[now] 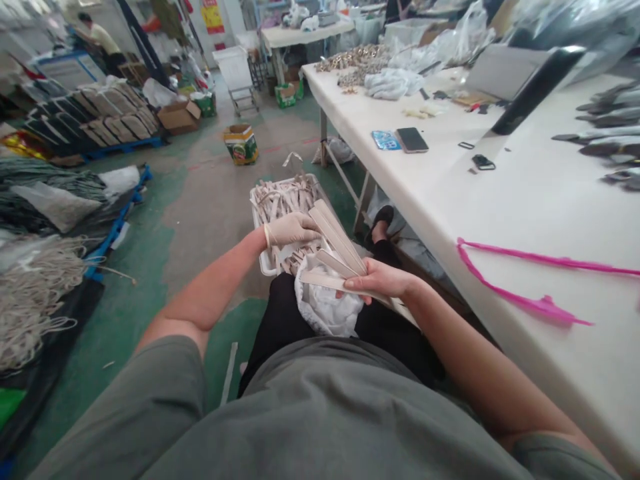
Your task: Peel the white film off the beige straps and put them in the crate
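Note:
My right hand (383, 279), bare, is closed on a fanned bundle of beige flat strips (336, 248) held over my lap. My left hand (291, 229) wears a pale glove and its fingers pinch the top edge of one strip in that bundle. Just beyond my hands a white basket (264, 257) on the floor is full of more beige strips. A white plastic bag (325, 308) lies bunched on my black-trousered knees beneath the bundle.
A long white table (525, 220) runs along my right with a phone (412, 139), a blue card, small black clips, a pink cord (530, 300) and dark pieces. On the left, piles of rope and stacked material lie on the green floor. A person works far back.

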`<control>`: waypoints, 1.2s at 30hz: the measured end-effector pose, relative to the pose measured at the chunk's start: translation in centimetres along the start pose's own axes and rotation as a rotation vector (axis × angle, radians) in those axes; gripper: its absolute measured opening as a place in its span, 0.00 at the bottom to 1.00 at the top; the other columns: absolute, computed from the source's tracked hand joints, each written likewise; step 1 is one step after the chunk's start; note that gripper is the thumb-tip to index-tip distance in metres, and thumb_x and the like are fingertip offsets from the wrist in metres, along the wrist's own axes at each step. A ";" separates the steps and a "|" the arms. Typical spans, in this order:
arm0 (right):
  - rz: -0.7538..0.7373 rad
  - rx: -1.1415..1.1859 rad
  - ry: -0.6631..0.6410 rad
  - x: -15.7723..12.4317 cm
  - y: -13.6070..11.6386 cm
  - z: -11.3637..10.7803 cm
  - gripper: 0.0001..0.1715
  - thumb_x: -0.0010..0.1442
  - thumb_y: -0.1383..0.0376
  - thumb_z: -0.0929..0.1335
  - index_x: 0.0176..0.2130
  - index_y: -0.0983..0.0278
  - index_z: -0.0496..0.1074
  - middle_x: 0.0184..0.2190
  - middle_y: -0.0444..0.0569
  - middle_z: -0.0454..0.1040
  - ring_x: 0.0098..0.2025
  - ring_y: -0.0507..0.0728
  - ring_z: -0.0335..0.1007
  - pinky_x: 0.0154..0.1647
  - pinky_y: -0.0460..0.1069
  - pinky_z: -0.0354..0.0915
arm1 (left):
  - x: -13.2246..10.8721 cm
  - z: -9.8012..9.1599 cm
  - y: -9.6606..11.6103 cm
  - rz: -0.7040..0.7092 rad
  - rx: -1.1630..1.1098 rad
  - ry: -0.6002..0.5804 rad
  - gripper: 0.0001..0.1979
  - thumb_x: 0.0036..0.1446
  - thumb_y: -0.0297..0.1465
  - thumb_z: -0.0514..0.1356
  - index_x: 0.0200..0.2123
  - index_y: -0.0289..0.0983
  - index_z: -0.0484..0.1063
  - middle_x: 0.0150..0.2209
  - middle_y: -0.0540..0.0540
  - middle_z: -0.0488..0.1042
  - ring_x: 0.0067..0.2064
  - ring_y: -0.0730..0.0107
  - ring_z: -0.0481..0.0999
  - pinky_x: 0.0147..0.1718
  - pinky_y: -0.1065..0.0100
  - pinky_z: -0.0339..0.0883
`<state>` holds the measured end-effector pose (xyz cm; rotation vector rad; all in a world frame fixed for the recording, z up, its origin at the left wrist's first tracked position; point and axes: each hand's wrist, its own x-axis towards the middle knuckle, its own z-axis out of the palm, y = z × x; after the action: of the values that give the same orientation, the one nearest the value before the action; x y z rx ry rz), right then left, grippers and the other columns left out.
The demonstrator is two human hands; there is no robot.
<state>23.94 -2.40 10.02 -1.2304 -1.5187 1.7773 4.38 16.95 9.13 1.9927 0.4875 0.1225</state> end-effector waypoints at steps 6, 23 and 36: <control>-0.063 0.086 0.337 0.2 -0.2 -0.4 0.30 0.52 0.46 0.73 0.37 0.71 0.81 0.19 0.44 0.73 0.17 0.46 0.57 0.20 0.43 0.55 | -0.8 2.5 -2.2 -0.005 0.056 0.680 0.13 0.56 0.36 0.62 0.39 0.33 0.80 0.39 0.45 0.81 0.43 0.67 0.77 0.45 0.70 0.67; -0.022 0.267 0.768 2.7 0.9 -1.8 0.21 0.48 0.54 0.75 0.34 0.70 0.79 0.23 0.49 0.76 0.17 0.45 0.54 0.16 0.42 0.55 | -4.1 17.5 -1.8 -0.165 -0.996 0.266 0.25 0.44 0.45 0.74 0.37 0.31 0.80 0.24 0.47 0.75 0.28 0.72 0.73 0.33 0.70 0.66; -0.027 0.271 0.847 3.7 1.4 -3.2 0.15 0.53 0.60 0.74 0.34 0.71 0.78 0.34 0.54 0.81 0.17 0.44 0.56 0.15 0.41 0.57 | -7.0 18.5 -4.0 -0.295 -1.060 0.063 0.27 0.45 0.45 0.74 0.43 0.31 0.80 0.31 0.41 0.81 0.32 0.67 0.80 0.37 0.69 0.71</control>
<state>25.19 1.90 7.57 -1.5219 -0.7725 1.1355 2.31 0.24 -2.02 0.8755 0.5857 0.2061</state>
